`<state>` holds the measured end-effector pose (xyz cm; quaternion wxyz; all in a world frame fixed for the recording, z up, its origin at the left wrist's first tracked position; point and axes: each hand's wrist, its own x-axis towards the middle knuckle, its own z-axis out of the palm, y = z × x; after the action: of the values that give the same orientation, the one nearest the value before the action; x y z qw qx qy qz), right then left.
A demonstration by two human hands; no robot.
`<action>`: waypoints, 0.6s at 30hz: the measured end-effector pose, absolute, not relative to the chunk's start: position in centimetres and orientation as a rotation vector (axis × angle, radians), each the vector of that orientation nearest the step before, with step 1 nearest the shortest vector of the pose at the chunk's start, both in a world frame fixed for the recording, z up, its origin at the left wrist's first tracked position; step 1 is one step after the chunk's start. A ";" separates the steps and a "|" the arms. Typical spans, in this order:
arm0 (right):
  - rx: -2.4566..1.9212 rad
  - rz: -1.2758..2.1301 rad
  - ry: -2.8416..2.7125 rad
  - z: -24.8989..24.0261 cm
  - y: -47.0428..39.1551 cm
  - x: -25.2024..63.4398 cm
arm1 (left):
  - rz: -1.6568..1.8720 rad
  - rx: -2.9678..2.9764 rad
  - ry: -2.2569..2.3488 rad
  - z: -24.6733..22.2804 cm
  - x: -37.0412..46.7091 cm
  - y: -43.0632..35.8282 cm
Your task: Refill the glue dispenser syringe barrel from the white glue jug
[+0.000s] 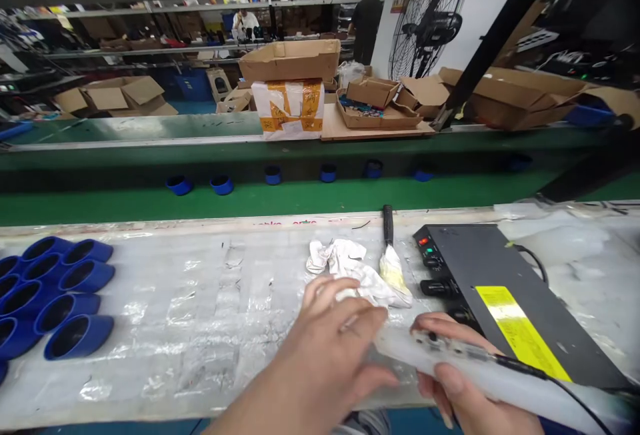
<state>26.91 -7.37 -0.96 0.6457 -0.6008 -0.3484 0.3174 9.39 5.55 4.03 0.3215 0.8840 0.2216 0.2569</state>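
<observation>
My right hand (465, 375), at the lower right, is wrapped round a long white translucent tube (515, 385) with a small metal fitting on top and a black cable running off. The tube's front end points left. Close to that end is my left hand (330, 348), fingers bent and thumb apart; I cannot make out anything gripped in it. Just beyond my left hand lies a crumpled white cloth (347, 258). A black-handled tool (389, 225) with a yellowish-white wrapped end rests against the cloth.
A black control box (480, 261) with knobs and a yellow label stands at right. Several blue rings (83, 338) are grouped at left on the plastic-covered bench (165, 388). More blue rings (221, 185) line the green belt (125, 205). Cardboard boxes (290, 60) stand behind; a person (245, 23) sits far back.
</observation>
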 end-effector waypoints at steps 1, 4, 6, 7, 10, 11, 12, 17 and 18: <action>-1.386 0.666 -0.898 -0.6 -7.2 27.0 | 0.630 2.390 0.529 4.4 9.7 5.2; -1.427 0.456 -1.264 0.7 -6.6 27.4 | 0.575 2.437 0.522 4.5 10.3 4.7; -1.390 0.403 -1.411 1.6 -6.3 27.6 | 0.574 2.369 0.521 4.1 10.2 4.6; -1.365 0.412 -1.442 1.9 -6.2 27.7 | 0.583 2.330 0.513 3.8 10.1 4.6; -1.317 0.451 -1.427 2.2 -6.2 27.0 | 0.700 2.283 0.493 2.4 9.8 4.1; -1.316 0.457 -1.399 2.1 -6.4 26.6 | 0.774 2.283 0.491 1.8 9.7 3.9; -1.315 0.451 -1.365 1.9 -6.6 26.2 | 0.852 2.283 0.481 1.3 9.6 3.6; -1.352 0.394 -1.244 1.7 -8.8 25.3 | 1.015 2.296 0.360 1.0 7.6 3.8; -1.374 0.353 -1.204 2.1 -9.9 25.4 | 1.039 2.280 0.376 1.4 7.0 4.1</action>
<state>25.37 -9.85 2.05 0.5976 -0.5922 -0.5187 0.1520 6.96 4.08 1.44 0.2993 0.8587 0.1416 0.3911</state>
